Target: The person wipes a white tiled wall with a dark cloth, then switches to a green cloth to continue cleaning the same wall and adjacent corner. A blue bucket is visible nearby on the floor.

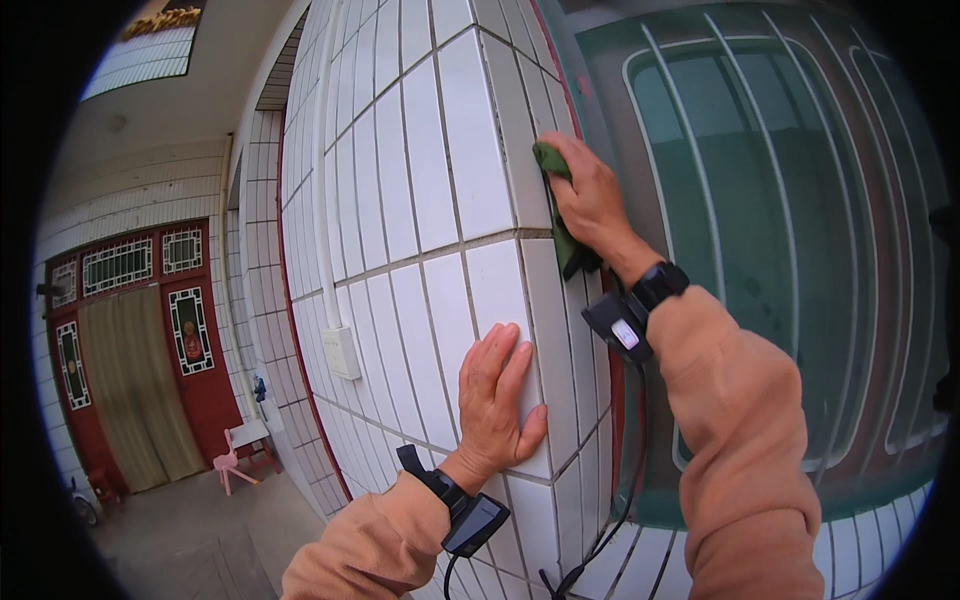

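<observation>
My right hand grips a dark green cloth and presses it to the narrow side face of a white-tiled wall corner, beside the window frame. Part of the cloth hangs below the palm, and some of it is hidden by the fingers. Lower down, my left hand rests flat on the white wall tiles close to the corner edge, fingers apart, holding nothing. Each wrist wears a black strap with a small device and a cable.
A barred window stands right of the corner, over a tiled sill. A white switch box and conduit are on the wall. Far left are a red door frame with a curtain, a pink chair and a small table.
</observation>
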Action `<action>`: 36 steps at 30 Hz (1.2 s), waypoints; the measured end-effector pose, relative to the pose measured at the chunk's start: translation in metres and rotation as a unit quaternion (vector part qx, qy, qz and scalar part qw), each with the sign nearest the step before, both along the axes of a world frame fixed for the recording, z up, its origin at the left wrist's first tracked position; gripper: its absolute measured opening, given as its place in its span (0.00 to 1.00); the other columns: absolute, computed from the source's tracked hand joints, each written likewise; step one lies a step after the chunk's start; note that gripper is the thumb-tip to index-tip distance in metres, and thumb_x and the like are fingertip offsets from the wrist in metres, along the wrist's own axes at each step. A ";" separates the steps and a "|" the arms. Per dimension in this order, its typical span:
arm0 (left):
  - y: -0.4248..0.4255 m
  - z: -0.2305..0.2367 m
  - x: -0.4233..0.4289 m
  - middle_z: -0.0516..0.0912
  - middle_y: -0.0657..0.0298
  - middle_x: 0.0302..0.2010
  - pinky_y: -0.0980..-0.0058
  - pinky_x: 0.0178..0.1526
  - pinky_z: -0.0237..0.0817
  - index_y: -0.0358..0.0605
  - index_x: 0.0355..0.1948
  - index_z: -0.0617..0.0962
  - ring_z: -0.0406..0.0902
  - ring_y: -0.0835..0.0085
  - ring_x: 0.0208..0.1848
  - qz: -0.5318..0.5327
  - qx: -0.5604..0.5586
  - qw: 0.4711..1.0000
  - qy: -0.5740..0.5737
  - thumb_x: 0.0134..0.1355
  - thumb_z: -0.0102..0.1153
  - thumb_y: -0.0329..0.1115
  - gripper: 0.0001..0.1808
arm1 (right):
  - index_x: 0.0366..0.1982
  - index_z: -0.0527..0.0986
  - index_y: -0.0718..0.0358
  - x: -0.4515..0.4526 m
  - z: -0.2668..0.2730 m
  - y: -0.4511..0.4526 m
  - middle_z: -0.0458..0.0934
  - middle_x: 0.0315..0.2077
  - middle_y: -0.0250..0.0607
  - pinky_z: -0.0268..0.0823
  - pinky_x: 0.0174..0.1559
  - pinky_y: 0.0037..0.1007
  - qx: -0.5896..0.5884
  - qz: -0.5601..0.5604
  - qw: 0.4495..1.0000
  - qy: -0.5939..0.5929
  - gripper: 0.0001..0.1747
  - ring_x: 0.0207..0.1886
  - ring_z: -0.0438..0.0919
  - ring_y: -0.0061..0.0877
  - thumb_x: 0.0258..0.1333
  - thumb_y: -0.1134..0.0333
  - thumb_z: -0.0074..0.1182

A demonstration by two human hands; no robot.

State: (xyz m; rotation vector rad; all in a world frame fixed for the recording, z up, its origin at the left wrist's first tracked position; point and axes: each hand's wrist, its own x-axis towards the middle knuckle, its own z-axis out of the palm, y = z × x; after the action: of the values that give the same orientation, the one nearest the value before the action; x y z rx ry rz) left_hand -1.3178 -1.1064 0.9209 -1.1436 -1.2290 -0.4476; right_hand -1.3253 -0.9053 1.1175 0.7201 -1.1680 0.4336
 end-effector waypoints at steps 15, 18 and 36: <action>0.000 -0.001 -0.004 0.63 0.47 0.69 0.50 0.70 0.50 0.40 0.66 0.66 0.59 0.48 0.71 -0.007 -0.003 1.000 -0.003 0.59 0.50 0.46 0.36 | 0.48 0.76 0.64 0.011 0.088 0.033 0.79 0.45 0.55 0.69 0.52 0.39 0.047 -0.069 0.991 -0.103 0.22 0.50 0.76 0.49 0.54 0.59 0.62; -0.001 -0.001 -0.003 0.63 0.44 0.68 0.51 0.70 0.52 0.38 0.66 0.67 0.59 0.46 0.71 0.002 -0.003 1.000 0.000 0.61 0.48 0.47 0.35 | 0.46 0.77 0.65 0.010 0.094 0.031 0.79 0.44 0.55 0.68 0.52 0.39 0.042 -0.077 0.989 -0.122 0.20 0.50 0.76 0.49 0.54 0.60 0.62; -0.001 -0.002 -0.004 0.64 0.49 0.69 0.50 0.71 0.49 0.42 0.67 0.67 0.60 0.50 0.71 -0.019 0.001 1.000 -0.015 0.56 0.53 0.45 0.37 | 0.40 0.77 0.65 0.019 0.094 0.028 0.81 0.38 0.57 0.70 0.46 0.43 0.047 -0.113 0.986 -0.115 0.15 0.45 0.77 0.53 0.55 0.63 0.62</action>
State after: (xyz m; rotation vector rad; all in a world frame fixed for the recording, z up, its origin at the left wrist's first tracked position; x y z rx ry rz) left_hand -1.3218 -1.1072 0.9192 -1.1642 -1.2351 -0.4961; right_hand -1.3065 -0.8776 1.2117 0.6203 -1.4792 0.2766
